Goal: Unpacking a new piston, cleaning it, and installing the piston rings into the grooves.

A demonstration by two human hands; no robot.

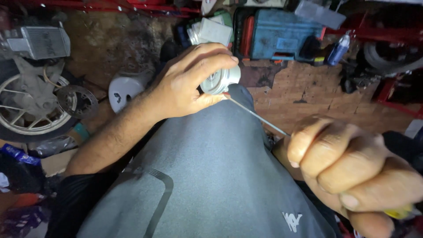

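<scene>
My left hand [189, 83] grips a small round silver metal part [220, 80], held over my knee in grey trousers [207, 176]. My right hand [352, 172] is closed around a tool with a yellow handle [400, 213]. The tool's thin metal shaft [257, 115] runs up and left, and its tip meets the lower edge of the silver part by my left thumb. Most of the handle is hidden inside my fist.
A motorcycle wheel with brake disc [35, 105] and a radiator [42, 42] lie at left. A white round cover [125, 88] sits on the dirty floor. A blue tool case [282, 35] and a spray bottle [338, 48] stand at the back.
</scene>
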